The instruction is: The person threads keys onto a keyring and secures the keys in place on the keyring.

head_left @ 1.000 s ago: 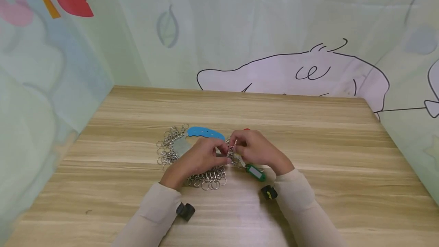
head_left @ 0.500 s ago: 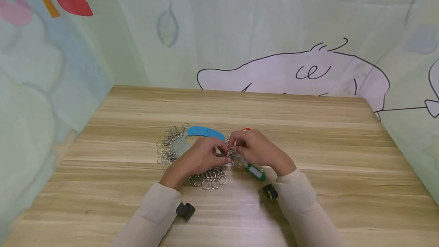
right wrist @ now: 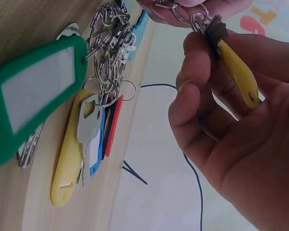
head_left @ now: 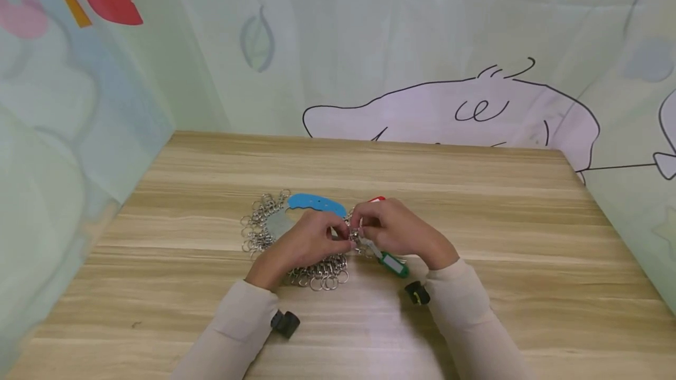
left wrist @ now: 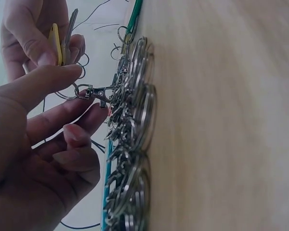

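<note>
My left hand (head_left: pixel 311 239) pinches a key ring (left wrist: pixel 65 97) on a swivel clasp (left wrist: pixel 98 92), its thumb and forefinger at the ring. Close to its right, my right hand (head_left: pixel 393 230) holds a key (left wrist: pixel 69 36) and a yellow key tag (right wrist: pixel 238 72) by that ring. The clasp reaches to a bunch of metal rings (left wrist: pixel 142 110) along the edge of a grey plate (head_left: pixel 277 224) with a blue handle (head_left: pixel 317 203). In the head view the hands cover the pinched ring and the yellow tag.
A green key tag (head_left: pixel 394 265) lies by my right wrist. A red tag (head_left: pixel 377 199) shows behind the right hand. Another yellow tag (right wrist: pixel 67 154) and a silver key (right wrist: pixel 88 125) hang from rings in the right wrist view. All this lies on a wooden table (head_left: pixel 158 221).
Both hands keep nearly the same place and hold. My right wrist has shifted slightly, and more of the red tag shows behind the right hand.
</note>
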